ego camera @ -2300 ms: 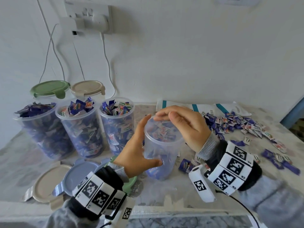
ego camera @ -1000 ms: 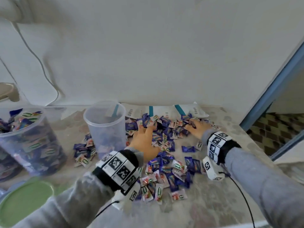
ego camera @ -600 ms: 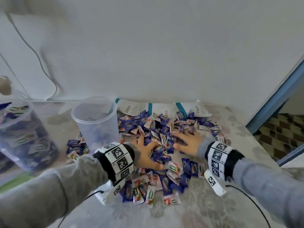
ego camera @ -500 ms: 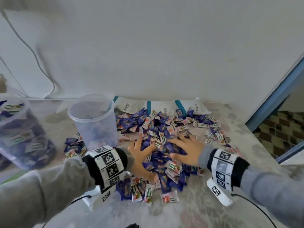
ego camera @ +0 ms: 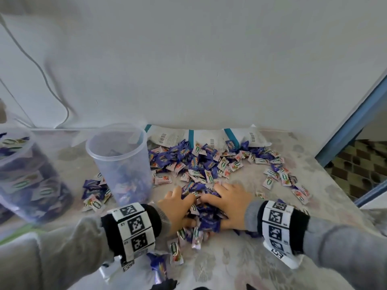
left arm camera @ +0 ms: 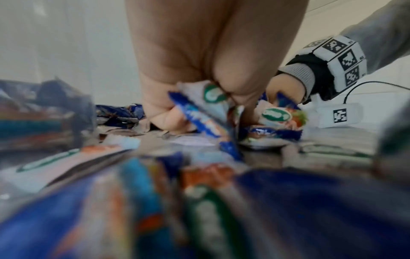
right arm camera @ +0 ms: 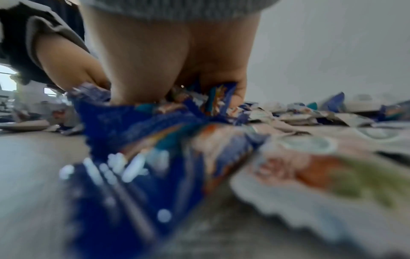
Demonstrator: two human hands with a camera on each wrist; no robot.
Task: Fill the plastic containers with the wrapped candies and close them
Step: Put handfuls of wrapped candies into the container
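Your worktop (ego camera: 240, 266) is pale and marbled, set against a plain white wall (ego camera: 188, 59). On it, the heap of wrapped candies (ego camera: 201, 162) spreads from the middle toward the right edge: small pillow packets, some deep blue, others pale pink with a green oval badge. To the left of the heap stands your open clear container (ego camera: 121, 162), upright, lidless, with only a shallow layer of candies in its bottom. A few loose packets lie at its left foot. Further left, at the frame's edge, a filled container (ego camera: 31, 178) is packed with the same candies. Flat white bags with teal stripes (ego camera: 209, 138) lie against the wall behind the heap.

Your left hand (ego camera: 178, 208) and right hand (ego camera: 230, 204) sit side by side at the near end of the heap, palms down, fingertips meeting. The left wrist view shows your left fingers (left arm camera: 168, 119) curled around several packets; the right wrist view shows your right hand (right arm camera: 173, 70) closed down over blue wrappers bunched beneath the palm. Both sleeves carry black-and-white marker bands (ego camera: 134, 229).
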